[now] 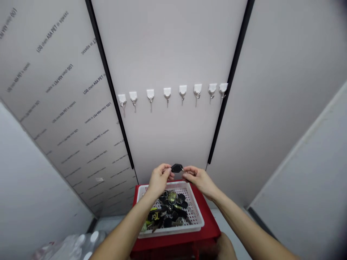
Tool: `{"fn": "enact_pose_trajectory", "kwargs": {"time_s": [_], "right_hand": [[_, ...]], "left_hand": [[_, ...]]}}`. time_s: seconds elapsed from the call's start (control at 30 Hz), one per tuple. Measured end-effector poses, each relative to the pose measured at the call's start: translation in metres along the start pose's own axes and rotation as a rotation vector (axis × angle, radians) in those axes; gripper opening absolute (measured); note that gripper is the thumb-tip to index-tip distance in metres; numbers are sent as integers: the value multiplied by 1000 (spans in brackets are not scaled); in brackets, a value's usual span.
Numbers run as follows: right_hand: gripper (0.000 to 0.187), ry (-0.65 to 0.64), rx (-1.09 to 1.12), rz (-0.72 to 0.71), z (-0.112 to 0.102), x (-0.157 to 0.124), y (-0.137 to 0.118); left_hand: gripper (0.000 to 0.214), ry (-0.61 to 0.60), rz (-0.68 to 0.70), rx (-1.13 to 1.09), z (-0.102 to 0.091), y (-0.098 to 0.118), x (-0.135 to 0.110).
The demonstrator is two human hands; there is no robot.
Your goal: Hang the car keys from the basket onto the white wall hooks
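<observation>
Above the far edge of the basket, a black key fob [177, 168] is held up between my two hands. My left hand [160, 177] pinches its left end between thumb and fingers. At its right end, my right hand [197, 178] grips the small metal ring [182, 169], with the fingertips closed; whatever else hangs from the ring is hidden by the fingers. Below sits a white perforated plastic basket [198, 215] holding a jumble of keys, rings and dark fobs [173, 207]. My left forearm covers part of its left side.
The basket rests on a red stool [208, 222]. A row of several white adhesive hooks [167, 92] runs across the wall panel, between black vertical strips [230, 83]. Clear plastic bottles [86, 240] stand at the lower left. Printed wall film [62, 90] covers the left panel.
</observation>
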State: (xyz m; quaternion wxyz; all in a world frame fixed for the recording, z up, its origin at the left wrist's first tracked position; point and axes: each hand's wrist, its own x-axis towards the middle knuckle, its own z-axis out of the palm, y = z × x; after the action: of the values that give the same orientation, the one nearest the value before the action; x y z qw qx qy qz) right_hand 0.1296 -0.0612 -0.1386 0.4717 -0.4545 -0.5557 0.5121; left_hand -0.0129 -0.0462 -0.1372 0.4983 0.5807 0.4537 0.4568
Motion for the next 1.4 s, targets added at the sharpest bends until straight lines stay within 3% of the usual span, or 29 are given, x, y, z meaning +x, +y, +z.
{"fn": "enact_pose_trajectory", "kwargs": {"time_s": [0.13, 0.27, 0.4, 0.5, 0.63, 0.77, 0.93, 1.17, 1.4], "right_hand": [[25, 86, 75, -1, 0, 0, -6], [21, 85, 50, -40, 0, 1, -10], [21, 95, -6, -121, -3, 2, -17], [21, 124, -120, -206, -6, 2, -24], [21, 123, -111, -253, -11, 3, -29], [22, 163, -67, -233, -18, 4, -29], [22, 270, -202, -242, -30, 9, -36], [20, 495, -559, -586, -71, 22, -86], [21, 758, -251, -575, -113, 58, -148]], "left_hand": [[17, 21, 9, -21, 3, -1, 4], [19, -45, -37, 82, 7, -3, 5], [23, -59, 113, 248, 12, 2, 5], [29, -114, 192, 186, 20, 8, 10], [37, -73, 211, 105, 31, 15, 20], [26, -88, 230, 94, 38, 21, 27], [15, -87, 232, 134, 45, 32, 31], [22, -45, 445, 307, 66, 74, 54], [31, -67, 642, 429, 98, 137, 70]]}}
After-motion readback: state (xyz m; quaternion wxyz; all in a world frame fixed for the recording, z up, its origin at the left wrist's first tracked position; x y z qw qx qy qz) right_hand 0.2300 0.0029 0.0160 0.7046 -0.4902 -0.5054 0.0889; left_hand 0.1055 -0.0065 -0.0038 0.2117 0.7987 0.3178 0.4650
